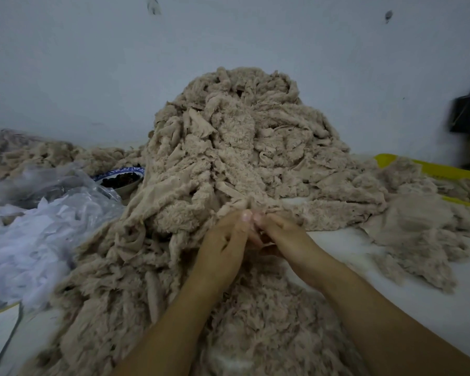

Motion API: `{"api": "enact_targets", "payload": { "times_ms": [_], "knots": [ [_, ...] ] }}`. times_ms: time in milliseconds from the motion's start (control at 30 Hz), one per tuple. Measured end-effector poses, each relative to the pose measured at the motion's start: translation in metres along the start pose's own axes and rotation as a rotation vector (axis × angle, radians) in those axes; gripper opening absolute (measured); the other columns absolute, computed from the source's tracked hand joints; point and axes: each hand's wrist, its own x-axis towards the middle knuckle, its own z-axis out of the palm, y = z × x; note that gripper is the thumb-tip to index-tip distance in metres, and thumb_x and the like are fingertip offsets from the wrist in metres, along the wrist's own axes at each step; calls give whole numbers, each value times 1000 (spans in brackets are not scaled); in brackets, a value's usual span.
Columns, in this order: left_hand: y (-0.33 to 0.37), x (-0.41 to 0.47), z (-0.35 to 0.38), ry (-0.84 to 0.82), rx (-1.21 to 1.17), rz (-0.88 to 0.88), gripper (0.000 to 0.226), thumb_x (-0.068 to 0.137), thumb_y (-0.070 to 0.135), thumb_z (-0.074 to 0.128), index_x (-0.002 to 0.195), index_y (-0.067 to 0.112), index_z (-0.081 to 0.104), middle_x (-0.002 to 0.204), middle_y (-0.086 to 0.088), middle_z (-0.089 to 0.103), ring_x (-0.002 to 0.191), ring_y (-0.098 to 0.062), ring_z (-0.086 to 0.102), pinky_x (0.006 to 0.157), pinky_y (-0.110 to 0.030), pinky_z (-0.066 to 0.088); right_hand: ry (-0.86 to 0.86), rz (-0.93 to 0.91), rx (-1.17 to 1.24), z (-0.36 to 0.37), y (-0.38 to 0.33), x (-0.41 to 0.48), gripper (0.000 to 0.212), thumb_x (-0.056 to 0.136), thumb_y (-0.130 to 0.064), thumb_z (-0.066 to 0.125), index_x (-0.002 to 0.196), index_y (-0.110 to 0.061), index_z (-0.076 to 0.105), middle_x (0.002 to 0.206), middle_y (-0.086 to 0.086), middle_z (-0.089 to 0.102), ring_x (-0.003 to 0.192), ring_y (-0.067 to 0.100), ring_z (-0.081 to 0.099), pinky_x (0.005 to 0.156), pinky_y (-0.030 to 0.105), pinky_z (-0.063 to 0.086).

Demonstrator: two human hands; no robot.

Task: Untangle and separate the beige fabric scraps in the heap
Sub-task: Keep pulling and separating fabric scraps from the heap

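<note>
Left hand [223, 240]: your thumb and fingers pinch the scrap [238, 203] by its near edge; a narrow grip, with fabric in it.
Scrap: it runs up and away from the grip into the heap [242, 126]; the long axis seems to point away from you, and folds hide the far end.
Right hand [282, 237]: it pinches the same edge, fingertips touching the left's.
Nearer hand: neither; both meet at one point.
Next move: probably draw toward yourself, away from the heap.
Pile [418, 234]: right of the grip, well apart.

Both arms reached forward. The left hand [223, 240] and the right hand [280, 237] met, fingertips touching, thumbs up, fingers curled and pinching.
</note>
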Motion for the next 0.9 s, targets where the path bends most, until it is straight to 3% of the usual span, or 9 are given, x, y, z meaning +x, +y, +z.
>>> {"api": "enact_targets", "payload": {
  "times_ms": [100, 200, 267, 367, 500, 567, 700, 767, 900],
  "knots": [
    [0, 2, -2, 39, -14, -9, 45, 98, 57, 34, 90, 40, 75, 115, 3, 69, 117, 7, 56, 88, -1, 39, 63, -32, -1, -1, 3, 3, 40, 102, -33, 50, 66, -33, 68, 70, -7, 68, 72, 10, 67, 69, 22, 53],
    [-3, 7, -6, 151, -120, -16, 39, 99, 52, 34, 118, 41, 67, 141, 19, 50, 126, 17, 43, 95, -2, 37, 104, -47, 10, -3, 1, 3, 25, 82, -38, 61, 63, -23, 56, 71, 1, 56, 73, 18, 55, 77, 35, 50],
    [-7, 9, -9, 267, -238, -83, 44, 93, 61, 39, 127, 43, 61, 142, 23, 49, 128, 13, 44, 100, -12, 40, 114, -52, 1, -5, 1, 2, 27, 68, -43, 60, 62, -19, 51, 72, 6, 52, 75, 22, 50, 76, 38, 47],
    [-12, 14, -19, 423, -423, -232, 31, 85, 62, 55, 115, 56, 60, 142, 17, 52, 130, -5, 49, 105, -33, 43, 122, -61, -43, -6, 2, 3, 25, 67, -48, 56, 55, -27, 49, 64, -8, 55, 77, 21, 48, 75, 38, 43],
    [-19, 15, -25, 521, -362, -268, 27, 98, 35, 60, 116, 54, 56, 137, 15, 53, 110, 5, 58, 86, -24, 50, 180, -54, -49, -7, 4, 2, 26, 63, -50, 55, 52, -27, 50, 61, -8, 51, 75, 19, 47, 73, 37, 39],
    [-18, 14, -25, 489, -205, -267, 32, 99, 30, 57, 110, 61, 53, 127, 21, 56, 85, 8, 59, 75, -22, 53, 186, -50, -14, -9, 5, 4, 26, 70, -43, 57, 49, -29, 50, 58, -11, 51, 71, 15, 51, 76, 36, 42],
    [-19, 13, -18, 222, 114, -142, 32, 99, 24, 57, 117, 50, 57, 116, 23, 51, 104, 10, 51, 88, -17, 44, 155, -56, 40, -9, 4, 5, 26, 73, -38, 57, 56, -18, 57, 57, -14, 48, 66, 10, 47, 77, 34, 44],
    [-20, 11, -12, 110, 206, -103, 33, 97, 23, 59, 123, 43, 60, 101, 15, 51, 97, -2, 51, 82, -20, 44, 125, -58, -1, -5, 3, 3, 26, 69, -42, 56, 57, -19, 53, 58, -13, 41, 65, 11, 40, 70, 34, 37],
    [-20, 13, -10, 45, 180, -167, 25, 97, 30, 60, 91, 54, 63, 82, 3, 62, 81, -14, 58, 64, -25, 47, 80, -135, -103, 1, 4, 1, 43, 91, -18, 54, 55, -27, 34, 58, -15, 32, 55, 4, 31, 53, 17, 29]
  ]
}}
